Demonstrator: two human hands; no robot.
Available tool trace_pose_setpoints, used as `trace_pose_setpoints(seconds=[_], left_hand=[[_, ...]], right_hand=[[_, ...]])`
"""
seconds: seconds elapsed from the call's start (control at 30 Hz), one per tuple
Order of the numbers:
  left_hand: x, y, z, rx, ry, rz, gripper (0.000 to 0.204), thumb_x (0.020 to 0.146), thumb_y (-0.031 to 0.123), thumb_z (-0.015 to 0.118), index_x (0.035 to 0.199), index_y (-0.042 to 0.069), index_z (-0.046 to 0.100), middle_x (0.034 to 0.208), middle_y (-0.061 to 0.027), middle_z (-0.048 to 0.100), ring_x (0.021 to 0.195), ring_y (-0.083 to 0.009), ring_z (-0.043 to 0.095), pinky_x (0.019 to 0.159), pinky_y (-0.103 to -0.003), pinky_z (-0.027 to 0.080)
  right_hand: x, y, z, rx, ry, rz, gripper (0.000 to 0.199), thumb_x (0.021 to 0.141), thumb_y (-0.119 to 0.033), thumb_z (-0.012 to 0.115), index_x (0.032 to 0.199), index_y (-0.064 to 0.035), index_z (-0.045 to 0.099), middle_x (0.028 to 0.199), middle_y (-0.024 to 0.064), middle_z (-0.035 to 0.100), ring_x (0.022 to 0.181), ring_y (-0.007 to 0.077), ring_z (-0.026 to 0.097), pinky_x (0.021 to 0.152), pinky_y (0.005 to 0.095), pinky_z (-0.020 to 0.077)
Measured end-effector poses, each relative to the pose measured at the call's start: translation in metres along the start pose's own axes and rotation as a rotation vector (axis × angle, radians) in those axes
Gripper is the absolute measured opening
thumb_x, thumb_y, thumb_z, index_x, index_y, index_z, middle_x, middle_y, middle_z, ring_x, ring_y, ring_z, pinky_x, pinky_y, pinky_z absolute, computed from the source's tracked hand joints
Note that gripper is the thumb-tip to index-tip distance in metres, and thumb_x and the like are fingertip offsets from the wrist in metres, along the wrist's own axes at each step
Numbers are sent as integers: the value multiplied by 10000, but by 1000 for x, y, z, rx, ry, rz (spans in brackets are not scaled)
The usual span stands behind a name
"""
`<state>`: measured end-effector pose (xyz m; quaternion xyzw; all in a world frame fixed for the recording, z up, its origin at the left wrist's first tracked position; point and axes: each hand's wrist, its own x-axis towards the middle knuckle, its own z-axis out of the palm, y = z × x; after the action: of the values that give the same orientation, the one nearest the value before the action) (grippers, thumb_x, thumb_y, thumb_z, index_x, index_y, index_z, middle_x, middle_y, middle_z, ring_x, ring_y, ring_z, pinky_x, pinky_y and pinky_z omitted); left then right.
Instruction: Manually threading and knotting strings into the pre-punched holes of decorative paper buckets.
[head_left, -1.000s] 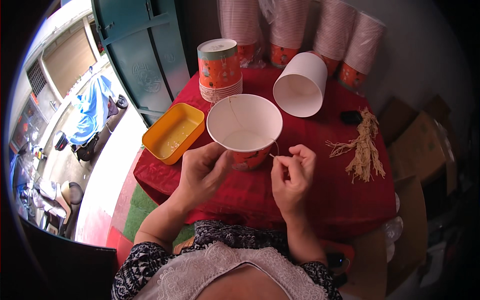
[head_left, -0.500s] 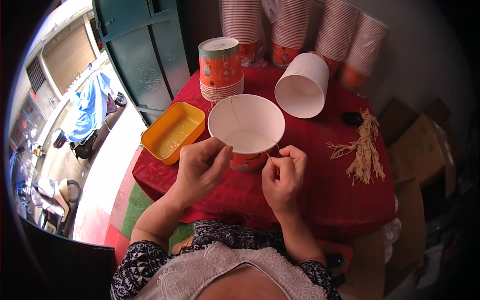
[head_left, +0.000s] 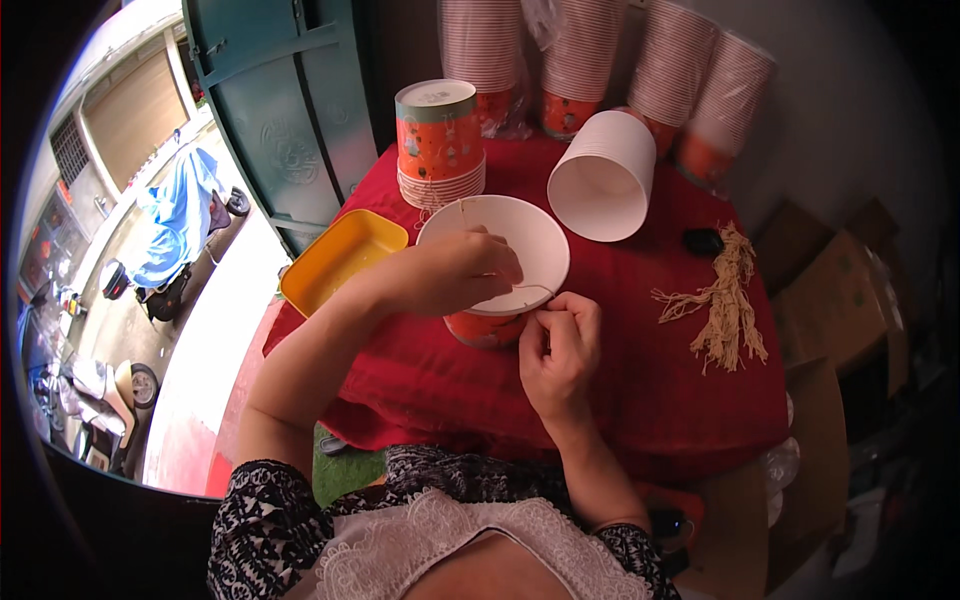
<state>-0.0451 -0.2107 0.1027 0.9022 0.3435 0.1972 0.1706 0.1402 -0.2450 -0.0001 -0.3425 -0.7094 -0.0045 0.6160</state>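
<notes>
A round paper bucket (head_left: 548, 232), white inside and orange outside, stands upright in front of me. My left hand (head_left: 460, 268) reaches over its opening from the left, fingers curled down near the right inner wall; what they hold, if anything, is hidden. A thin beige string (head_left: 537, 287) shows inside the right rim, close to those fingertips. Just outside that rim, my right hand (head_left: 562, 345) is closed in a pinch on the string at the bucket's wall. At the far rim a second bit of string (head_left: 462, 206) hangs over the edge.
Left of the bucket lies a yellow tray (head_left: 385, 230). Behind stand upturned nested buckets (head_left: 437, 140) and a white bucket on its side (head_left: 630, 160). A bundle of strings (head_left: 732, 300) and a black object (head_left: 703, 240) lie right, on the red tablecloth (head_left: 640, 400). Wrapped bucket stacks (head_left: 580, 50) line the back.
My left hand has moved right and forward from the near rim to over the bucket's opening. My right hand has shifted slightly, its fingertips now against the bucket's outer wall.
</notes>
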Motion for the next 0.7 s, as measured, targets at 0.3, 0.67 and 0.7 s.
trace_pose_setpoints(seconds=[0.3,0.67,0.7], left_hand=[[26,-11,8,-224,-284,-91,229,884,185,599,990,12,705,879,-138,708,825,-244,660,775,-347,498],[17,-7,6,-235,-129,-258,186,859,136,571,881,-28,655,723,-111,681,658,-203,669,638,-356,519],[15,-5,7,-301,-61,-346,173,857,121,564,878,-30,645,707,-109,677,635,-202,671,618,-362,523]], right_hand=[[2,1,-2,-59,-14,-36,156,761,87,685,843,20,572,951,140,564,824,294,600,664,375,531],[11,6,-24,-5,-211,-28,209,782,30,707,964,-9,612,811,137,668,678,293,666,604,383,534],[16,8,-30,-30,-252,-56,220,798,9,703,992,-15,600,837,140,677,721,301,680,622,385,550]])
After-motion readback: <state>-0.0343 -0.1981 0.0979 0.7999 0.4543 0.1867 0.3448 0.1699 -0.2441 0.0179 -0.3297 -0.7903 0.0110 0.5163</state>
